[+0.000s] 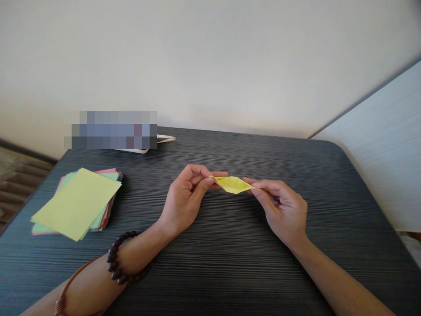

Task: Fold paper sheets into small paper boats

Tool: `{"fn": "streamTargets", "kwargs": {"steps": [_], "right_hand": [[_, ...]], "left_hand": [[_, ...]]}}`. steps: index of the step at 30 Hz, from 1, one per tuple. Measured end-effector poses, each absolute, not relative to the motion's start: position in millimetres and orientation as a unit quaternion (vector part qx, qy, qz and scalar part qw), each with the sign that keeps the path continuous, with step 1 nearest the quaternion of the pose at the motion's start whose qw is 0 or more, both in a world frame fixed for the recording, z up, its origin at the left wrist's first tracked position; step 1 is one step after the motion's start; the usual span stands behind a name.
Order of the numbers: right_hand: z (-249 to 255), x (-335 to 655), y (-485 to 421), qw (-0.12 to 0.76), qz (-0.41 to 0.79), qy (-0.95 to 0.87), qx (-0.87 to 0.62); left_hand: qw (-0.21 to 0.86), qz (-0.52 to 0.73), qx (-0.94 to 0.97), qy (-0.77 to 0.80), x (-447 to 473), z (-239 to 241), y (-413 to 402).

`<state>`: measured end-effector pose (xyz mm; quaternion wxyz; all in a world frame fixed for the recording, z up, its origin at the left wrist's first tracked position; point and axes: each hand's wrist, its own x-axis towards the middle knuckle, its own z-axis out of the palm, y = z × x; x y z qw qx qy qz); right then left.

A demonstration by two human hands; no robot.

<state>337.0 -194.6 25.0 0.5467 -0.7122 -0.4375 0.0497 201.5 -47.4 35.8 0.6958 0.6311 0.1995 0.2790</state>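
Observation:
A small folded yellow paper [234, 184], opened in the middle like a shallow boat, is held a little above the dark table. My left hand [186, 199] pinches its left pointed end between thumb and fingers. At the right pointed end, my right hand [284, 210] grips it the same way, fingertips closed. The paper's underside is hidden from this view. A dark bead bracelet [115, 263] circles my left wrist.
Left of my hands lies a stack of coloured paper sheets [77, 204], a yellow one on top. Behind it stands a blurred-out object [113, 131] with a white loop [167, 139] beside it. The dark table [217, 272] meets a pale wall [210, 57].

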Motion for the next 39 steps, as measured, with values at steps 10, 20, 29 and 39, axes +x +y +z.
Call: {"fn": "streamTargets", "kwargs": {"steps": [10,20,29,39], "right_hand": [[25.2,332.6,-188.3,0.603,0.137,-0.367,-0.695],[22.5,334.7,-194.7,0.516,-0.007,-0.443,-0.733],[24.7,341.5,-193.3,0.443,-0.001,-0.553,-0.706],[26.3,339.7,-191.0,0.363,0.006,-0.629,-0.687]], "left_hand": [[0.747,0.289,0.57,0.186,204.6,31.7,-46.5],[0.467,0.269,0.841,0.046,195.6,31.1,-42.2],[0.393,0.276,0.875,0.065,198.0,30.2,-37.8],[0.398,0.267,0.877,0.025,195.9,29.6,-40.4]]}}
